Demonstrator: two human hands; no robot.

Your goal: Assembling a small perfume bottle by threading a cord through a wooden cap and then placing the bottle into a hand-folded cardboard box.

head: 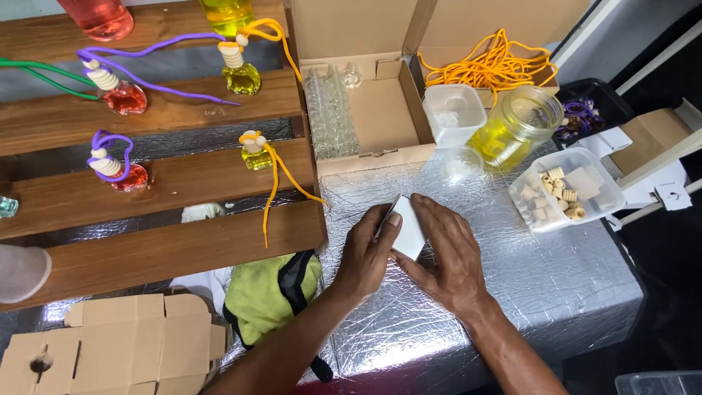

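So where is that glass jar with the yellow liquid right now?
In the head view the glass jar lies tilted at the upper right of the foil-covered table, between a square plastic tub and a tub of wooden caps.

White box (408, 228): only one face and an edge show, rest is behind the hands; left hand (368, 252) covers its left side, right hand (444, 252) its lower corner. Both forearms cut off by the bottom edge. Red bottle (99, 16) and yellow bottle (228, 12) cropped at the top edge. Pale round object (22, 272) cut by the left edge, can't identify. Dark tray (589, 113) contents too small to tell. Clear container (658, 382) clipped at the bottom right corner.
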